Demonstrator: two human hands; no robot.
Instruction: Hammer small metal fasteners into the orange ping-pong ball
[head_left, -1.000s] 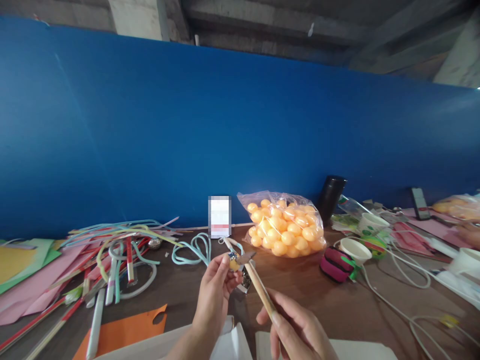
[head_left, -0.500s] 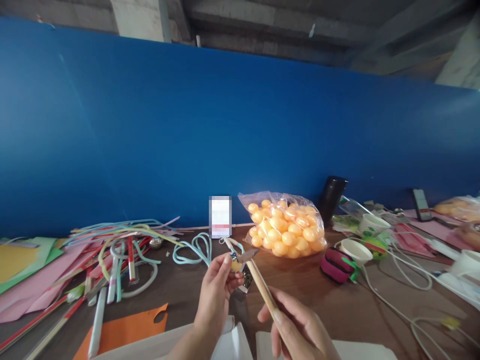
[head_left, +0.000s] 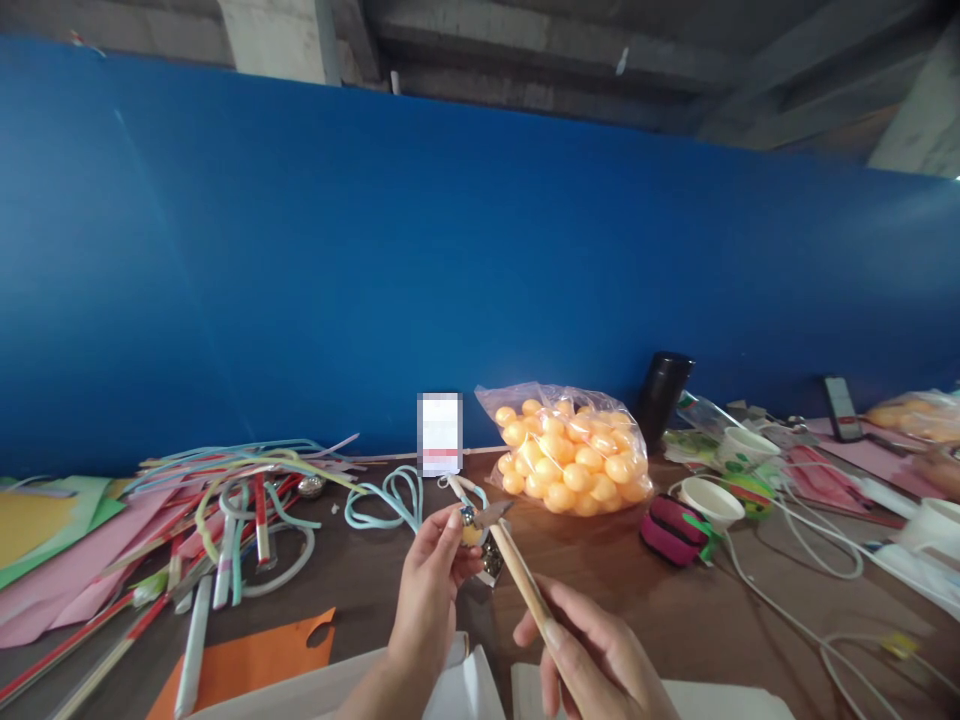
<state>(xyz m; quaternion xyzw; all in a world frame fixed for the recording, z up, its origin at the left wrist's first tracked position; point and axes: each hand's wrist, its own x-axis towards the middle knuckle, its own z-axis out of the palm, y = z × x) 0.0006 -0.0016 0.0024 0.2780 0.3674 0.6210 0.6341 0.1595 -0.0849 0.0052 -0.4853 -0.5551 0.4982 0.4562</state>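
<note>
My left hand (head_left: 429,590) is raised above the brown table (head_left: 615,590), its fingertips pinched on a small orange ball (head_left: 470,533) with a shiny metal piece on top. My right hand (head_left: 600,660) is closed round the wooden handle of a small hammer (head_left: 517,570), whose metal head rests against the ball at my left fingertips. A small open box of metal bits (head_left: 491,560) lies on the table just behind the ball.
A clear bag of orange balls (head_left: 570,450) lies behind. Coloured tubes, sticks and paper sheets (head_left: 225,510) litter the left. A black cylinder (head_left: 661,395), paper cups (head_left: 709,498), a pink pouch (head_left: 671,528) and white cables (head_left: 795,600) sit right. White sheets (head_left: 465,695) lie nearest me.
Almost nothing differs: both hands hold the same pose, with the hammer head shifting only slightly at the ball.
</note>
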